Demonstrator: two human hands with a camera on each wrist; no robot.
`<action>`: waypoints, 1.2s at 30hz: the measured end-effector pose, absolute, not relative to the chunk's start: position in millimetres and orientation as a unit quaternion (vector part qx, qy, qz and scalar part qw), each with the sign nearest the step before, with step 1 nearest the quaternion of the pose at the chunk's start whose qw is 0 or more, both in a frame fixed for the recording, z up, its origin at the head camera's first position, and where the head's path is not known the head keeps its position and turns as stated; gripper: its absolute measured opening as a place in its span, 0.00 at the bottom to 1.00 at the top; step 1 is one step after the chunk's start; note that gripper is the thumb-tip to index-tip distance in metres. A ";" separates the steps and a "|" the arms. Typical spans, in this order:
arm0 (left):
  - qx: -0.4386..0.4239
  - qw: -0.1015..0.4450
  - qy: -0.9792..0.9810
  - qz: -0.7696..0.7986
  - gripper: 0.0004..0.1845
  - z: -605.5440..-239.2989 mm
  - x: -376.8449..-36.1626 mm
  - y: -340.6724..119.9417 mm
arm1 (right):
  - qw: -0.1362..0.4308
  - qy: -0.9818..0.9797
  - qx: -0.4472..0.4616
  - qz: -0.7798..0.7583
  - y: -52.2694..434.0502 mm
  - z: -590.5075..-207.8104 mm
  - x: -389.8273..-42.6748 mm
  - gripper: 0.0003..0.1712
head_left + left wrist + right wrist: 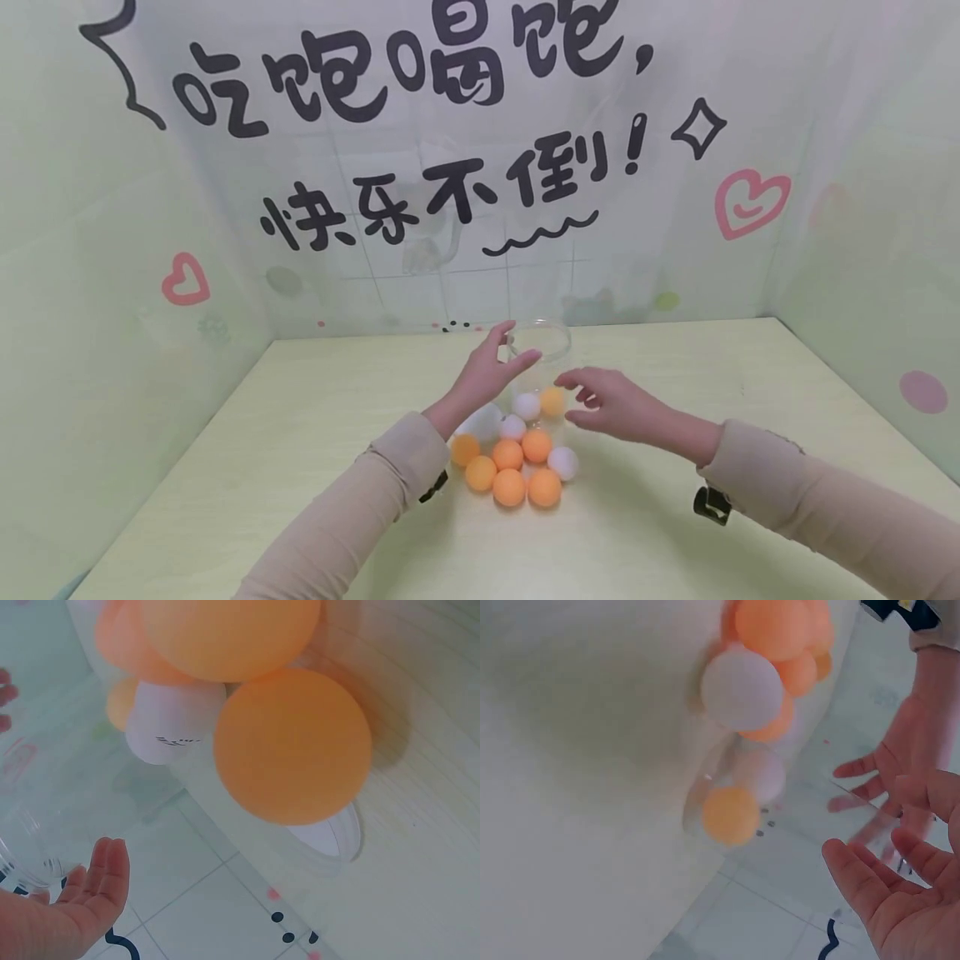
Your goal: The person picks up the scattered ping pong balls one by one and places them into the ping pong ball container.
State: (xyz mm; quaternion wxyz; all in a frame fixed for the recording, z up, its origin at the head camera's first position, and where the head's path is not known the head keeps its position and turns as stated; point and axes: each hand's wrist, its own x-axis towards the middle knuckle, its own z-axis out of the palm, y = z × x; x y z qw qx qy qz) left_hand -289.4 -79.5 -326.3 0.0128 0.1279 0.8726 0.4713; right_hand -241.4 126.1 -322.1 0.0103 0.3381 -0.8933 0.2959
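Note:
A clear plastic jar stands upright on the pale table, with a white ball and an orange ball at its bottom. My left hand is open, its straight fingers against the jar's left side near the rim. My right hand hovers open just right of the jar, holding nothing. Several orange and white ping-pong balls lie clustered in front of the jar. In the left wrist view the open palm sits beside the jar's rim. The right wrist view shows relaxed fingers near the jar.
Pale green printed sheets wall the table on the left, back and right. The table's front edge lies below my sleeves. The ball cluster fills the space between my two forearms.

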 end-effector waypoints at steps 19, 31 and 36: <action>0.128 0.016 0.871 0.473 0.39 -325.4 -288.3 -79.6 | -0.072 -0.894 0.351 0.270 120.7 -374.0 -229.0 0.13; 0.130 0.015 0.870 0.475 0.40 -325.4 -287.4 -80.1 | -0.071 -0.899 0.351 0.251 121.0 -377.5 -229.6 0.14; 0.131 0.015 0.870 0.475 0.40 -326.9 -288.3 -80.4 | -0.079 -0.900 0.350 0.247 121.2 -375.2 -230.4 0.14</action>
